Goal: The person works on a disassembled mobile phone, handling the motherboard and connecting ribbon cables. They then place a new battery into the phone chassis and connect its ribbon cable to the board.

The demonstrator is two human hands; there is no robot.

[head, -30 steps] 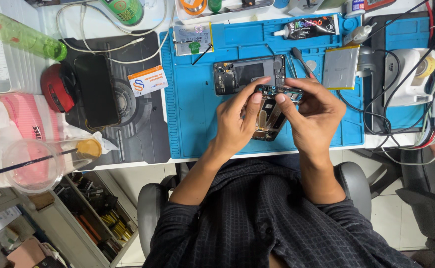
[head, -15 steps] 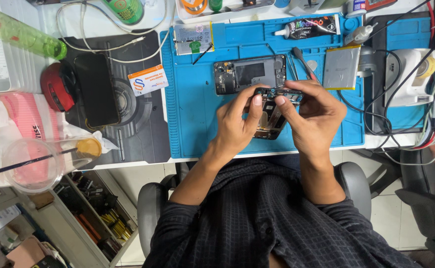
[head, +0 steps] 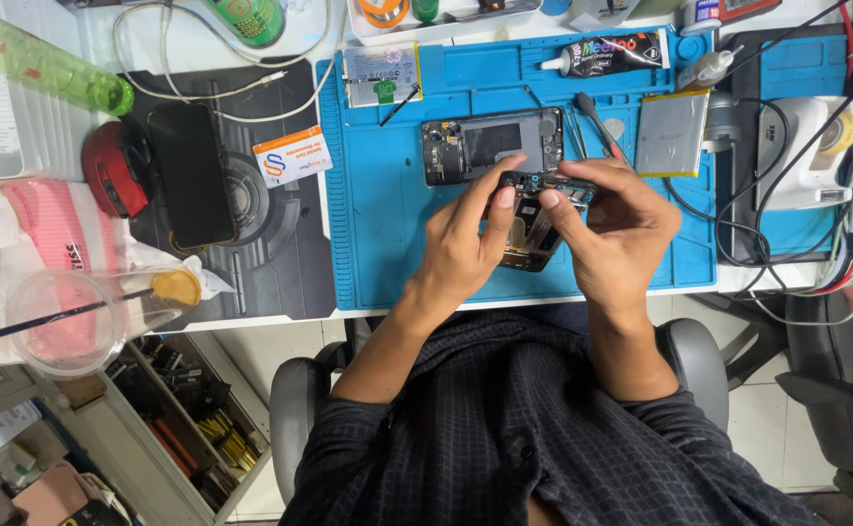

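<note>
A blue work mat point(head: 388, 224) covers the middle of the white bench, and beside it to the left lies a dark grey mat point(head: 271, 253) with a black phone point(head: 191, 175) lying face down on it and a small white card point(head: 292, 156) just next to that. On the far left sit a pink-and-white bag point(head: 37, 219), a clear plastic cup point(head: 52, 321) with a straw, and a green bottle point(head: 42, 63) on its side.

Over the blue mat, near its front edge, the person's two hands meet around an opened phone body point(head: 529, 234) with its insides showing. The left hand point(head: 461, 244) curls its fingers against the left side of that body, thumb pressed at the top. The right hand point(head: 611, 234) pinches the top edge, where a narrow dark strip of parts point(head: 543, 182) sits between both thumbs.

Just behind the hands lies a second opened phone frame point(head: 490, 146), flat on the mat. To its right is a silver battery point(head: 672, 133), and behind that a black glue tube point(head: 607, 54). A thin dark tool point(head: 592, 122) lies between frame and battery.
</note>
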